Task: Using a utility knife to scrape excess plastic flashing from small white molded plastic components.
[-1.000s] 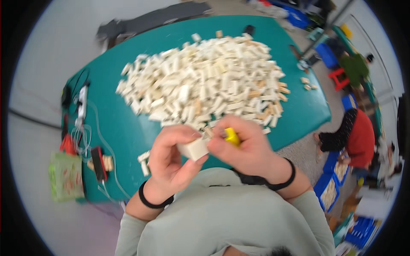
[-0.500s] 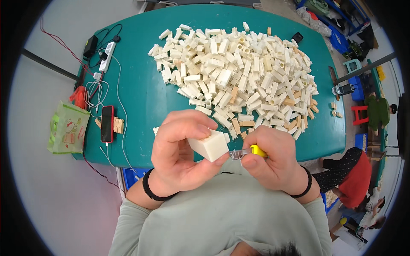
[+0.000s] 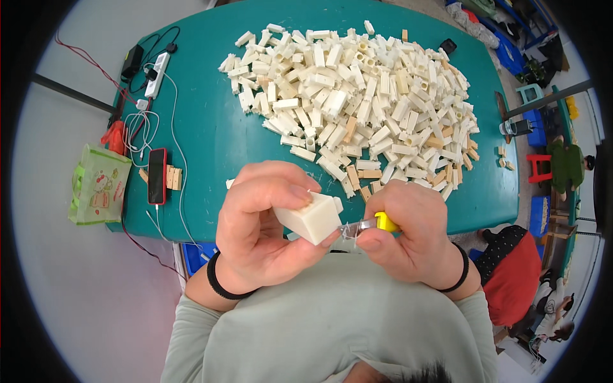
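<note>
Between the thumb and fingers of my left hand (image 3: 262, 223) is a cream-white plastic block (image 3: 313, 220) with a small tab at its far end. My right hand (image 3: 408, 233) grips a utility knife (image 3: 385, 222) with a yellow body; most of its handle is hidden in the palm. The short blade points left, close by the block's right edge, and pale shavings cling to it. I cannot tell whether blade and block touch. Beyond both hands lies a large heap of similar white blocks (image 3: 357, 96), with some tan ones among them.
The green table (image 3: 198, 121) carries a power strip (image 3: 157, 75), white cables and a red-cased phone (image 3: 158, 175) at the left. A green bag (image 3: 102, 185) hangs by its left edge. A small black object (image 3: 448, 45) sits far right. Someone in red (image 3: 516, 281) is bent over at the right.
My left hand and the block have shifted slightly left. The knife stays close to the block's edge. The whole view has tilted a little, and the person in red has moved.
</note>
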The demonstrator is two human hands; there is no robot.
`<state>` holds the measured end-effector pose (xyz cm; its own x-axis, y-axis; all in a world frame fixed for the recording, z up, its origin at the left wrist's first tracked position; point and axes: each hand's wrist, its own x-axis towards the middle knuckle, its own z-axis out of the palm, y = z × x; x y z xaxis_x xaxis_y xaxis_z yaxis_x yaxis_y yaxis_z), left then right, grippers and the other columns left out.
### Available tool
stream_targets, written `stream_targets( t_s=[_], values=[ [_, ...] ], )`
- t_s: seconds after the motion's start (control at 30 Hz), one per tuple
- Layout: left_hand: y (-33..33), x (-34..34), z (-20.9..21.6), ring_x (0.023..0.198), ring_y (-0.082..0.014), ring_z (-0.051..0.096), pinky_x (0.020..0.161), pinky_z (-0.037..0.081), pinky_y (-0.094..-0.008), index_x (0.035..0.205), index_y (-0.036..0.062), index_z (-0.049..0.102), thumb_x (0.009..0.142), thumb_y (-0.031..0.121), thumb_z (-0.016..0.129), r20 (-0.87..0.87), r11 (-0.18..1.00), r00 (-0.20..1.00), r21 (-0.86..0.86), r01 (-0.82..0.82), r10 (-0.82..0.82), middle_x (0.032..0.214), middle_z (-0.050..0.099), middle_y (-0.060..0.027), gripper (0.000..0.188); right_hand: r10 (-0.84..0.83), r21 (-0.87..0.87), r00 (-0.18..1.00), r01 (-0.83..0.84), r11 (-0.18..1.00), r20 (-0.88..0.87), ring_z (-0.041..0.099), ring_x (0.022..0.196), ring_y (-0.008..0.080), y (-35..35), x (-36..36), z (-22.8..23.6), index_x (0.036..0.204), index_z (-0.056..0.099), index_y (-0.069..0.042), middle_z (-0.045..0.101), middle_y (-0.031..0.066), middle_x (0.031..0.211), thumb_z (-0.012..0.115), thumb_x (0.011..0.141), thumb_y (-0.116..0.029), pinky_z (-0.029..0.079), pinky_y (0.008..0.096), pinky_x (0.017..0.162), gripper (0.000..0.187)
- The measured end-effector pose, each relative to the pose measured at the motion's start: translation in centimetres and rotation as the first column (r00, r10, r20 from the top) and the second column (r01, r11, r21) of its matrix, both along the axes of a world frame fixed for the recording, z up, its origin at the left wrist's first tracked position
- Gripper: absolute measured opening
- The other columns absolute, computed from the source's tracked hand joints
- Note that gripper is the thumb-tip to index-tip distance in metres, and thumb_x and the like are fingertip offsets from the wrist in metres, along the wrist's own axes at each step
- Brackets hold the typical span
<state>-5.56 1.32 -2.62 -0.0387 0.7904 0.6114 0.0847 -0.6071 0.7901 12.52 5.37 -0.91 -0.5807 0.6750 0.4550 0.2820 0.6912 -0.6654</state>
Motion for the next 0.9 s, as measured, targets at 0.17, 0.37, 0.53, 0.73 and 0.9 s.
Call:
stream_targets(
  t_s=[0.17, 0.37, 0.53, 0.73, 0.9],
  values=[
    [-0.4, 0.1, 0.0, 0.079, -0.0174, 0.054, 0.065, 0.044, -0.0247, 0.096, 0.0034, 0.046, 0.061, 0.001, 0.073, 0.028, 0.999, 0.999, -0.010, 0.034, -0.033, 0.090, 0.051, -0.0121, 0.044, 0.008, 0.041, 1.000, -0.007, 0.999, -0.013, 0.040, 0.039, 0.0173, -0.1, 0.1, -0.1, 0.063, 0.047, -0.007, 0.040, 0.0024, 0.048, 0.067, 0.072, -0.033, 0.028, 0.0278, 0.036, 0.034],
    [-0.9, 0.4, 0.0, 0.079, -0.0185, 0.054, 0.066, 0.043, -0.0255, 0.095, 0.0023, 0.048, 0.061, -0.001, 0.071, 0.057, 0.996, 0.996, -0.054, 0.067, -0.064, 0.087, 0.053, -0.0107, 0.042, 0.005, 0.091, 1.000, -0.006, 0.996, 0.006, 0.041, 0.040, 0.0181, -0.1, 0.4, -0.2, 0.062, 0.047, -0.008, 0.039, 0.0027, 0.049, 0.068, 0.071, -0.035, 0.029, 0.0280, 0.036, 0.035],
    [-1.2, 0.4, -0.1, 0.077, -0.0183, 0.054, 0.064, 0.042, -0.0254, 0.095, 0.0016, 0.049, 0.060, -0.002, 0.071, 0.061, 0.993, 0.995, -0.082, 0.080, -0.075, 0.086, 0.055, -0.0108, 0.041, 0.006, 0.128, 1.000, -0.010, 0.992, 0.031, 0.042, 0.041, 0.0184, 0.1, 0.8, -0.4, 0.062, 0.047, -0.008, 0.040, 0.0029, 0.049, 0.067, 0.071, -0.036, 0.030, 0.0282, 0.037, 0.036],
    [-1.3, 0.4, -0.8, 0.074, -0.0188, 0.054, 0.062, 0.043, -0.0260, 0.093, 0.0018, 0.051, 0.061, 0.000, 0.072, 0.079, 0.988, 0.994, -0.128, 0.089, -0.079, 0.084, 0.056, -0.0108, 0.038, 0.005, 0.170, 0.997, -0.019, 0.985, 0.078, 0.043, 0.041, 0.0193, 0.6, 1.0, -0.5, 0.062, 0.046, -0.008, 0.041, 0.0034, 0.050, 0.067, 0.071, -0.038, 0.031, 0.0288, 0.037, 0.037],
    [-1.2, 0.6, -0.1, 0.076, -0.0204, 0.055, 0.066, 0.044, -0.0287, 0.090, 0.0026, 0.053, 0.064, 0.005, 0.071, -0.003, 0.910, 0.922, -0.163, 0.382, -0.388, 0.085, 0.057, -0.0104, 0.032, -0.193, 0.011, 0.980, 0.193, 0.981, 0.054, 0.042, 0.041, 0.0241, 1.7, 1.5, -1.5, 0.061, 0.047, -0.005, 0.040, 0.0073, 0.050, 0.063, 0.074, -0.040, 0.031, 0.0308, 0.038, 0.040]
  ],
)
